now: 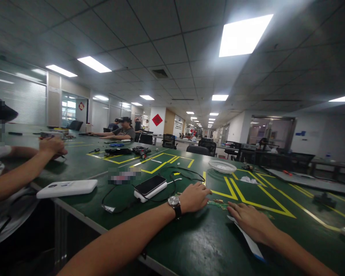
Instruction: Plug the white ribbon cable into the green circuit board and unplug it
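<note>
Phone (pixel 150 185): black, atop a white block (pixel 155 192)
Basket (pixel 222 170): white, round, near yellow tape (pixel 230 188)
Pillar (pixel 158 131): red diamond sign (pixel 156 119)

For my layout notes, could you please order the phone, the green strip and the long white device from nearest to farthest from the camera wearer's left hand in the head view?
1. Green strip: just right of the left hand.
2. Phone: left of the hand, on a white block.
3. Long white device: farther left, beyond the phone.
</note>
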`<control>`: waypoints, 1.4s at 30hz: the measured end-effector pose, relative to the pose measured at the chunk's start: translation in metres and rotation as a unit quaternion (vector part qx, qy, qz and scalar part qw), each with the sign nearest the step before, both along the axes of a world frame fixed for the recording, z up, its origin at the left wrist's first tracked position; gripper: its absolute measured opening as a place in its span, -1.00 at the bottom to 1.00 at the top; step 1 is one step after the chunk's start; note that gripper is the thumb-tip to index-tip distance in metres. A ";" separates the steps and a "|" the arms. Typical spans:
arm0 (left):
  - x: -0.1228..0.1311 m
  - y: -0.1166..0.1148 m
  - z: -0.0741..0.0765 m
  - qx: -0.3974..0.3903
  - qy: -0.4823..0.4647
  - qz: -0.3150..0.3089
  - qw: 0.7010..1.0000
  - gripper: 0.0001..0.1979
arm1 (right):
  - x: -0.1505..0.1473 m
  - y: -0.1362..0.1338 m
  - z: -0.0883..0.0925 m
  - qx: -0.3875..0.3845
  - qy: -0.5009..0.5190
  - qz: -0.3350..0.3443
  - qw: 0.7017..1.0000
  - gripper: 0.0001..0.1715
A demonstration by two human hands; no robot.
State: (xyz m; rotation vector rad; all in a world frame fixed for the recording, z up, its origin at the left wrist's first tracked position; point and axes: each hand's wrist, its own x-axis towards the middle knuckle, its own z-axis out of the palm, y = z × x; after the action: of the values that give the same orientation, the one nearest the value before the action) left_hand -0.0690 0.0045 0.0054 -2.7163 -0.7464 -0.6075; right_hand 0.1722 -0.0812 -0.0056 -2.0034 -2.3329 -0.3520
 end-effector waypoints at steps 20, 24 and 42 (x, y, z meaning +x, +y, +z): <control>-0.003 0.009 -0.002 -0.129 0.018 -0.159 0.979 -0.59 | -0.018 0.005 0.023 -0.094 0.213 0.247 0.941 -0.55; 0.000 0.006 -0.008 -0.165 0.013 -0.173 0.971 -0.45 | -0.007 0.004 0.033 0.003 0.151 0.096 0.984 -0.62; 0.003 -0.004 -0.011 -0.167 0.075 -0.135 0.974 -0.47 | 0.006 -0.003 0.020 -0.019 0.091 -0.025 0.995 -0.70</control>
State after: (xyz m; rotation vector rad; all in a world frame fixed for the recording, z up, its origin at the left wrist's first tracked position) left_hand -0.0663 0.0006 -0.0054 -3.1631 -0.4814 -0.3491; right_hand 0.1779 -0.0839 0.0144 -2.0196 -2.1993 -0.1227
